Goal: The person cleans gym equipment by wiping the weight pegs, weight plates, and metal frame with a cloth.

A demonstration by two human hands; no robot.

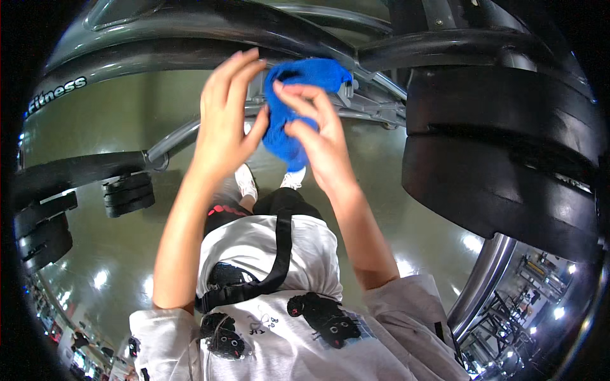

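A blue cloth (310, 74), bunched and partly folded, hangs in front of the dark frame tube of a gym machine (200, 50). My right hand (317, 124) pinches the cloth between thumb and fingers, with its lower end dangling beneath. On the other side of the cloth, my left hand (226, 105) is raised with its fingers apart; its thumb comes close to the cloth's left edge, and whether they touch is unclear. Some fingertips are slightly blurred.
Large black weight plates (495, 176) stand on the right beside a metal post (483, 285). Smaller black weights (127, 194) hang at the left near a padded bar (81, 171). Metal linkage (376, 102) lies behind the cloth. My white shoes (246, 181) are on the shiny floor.
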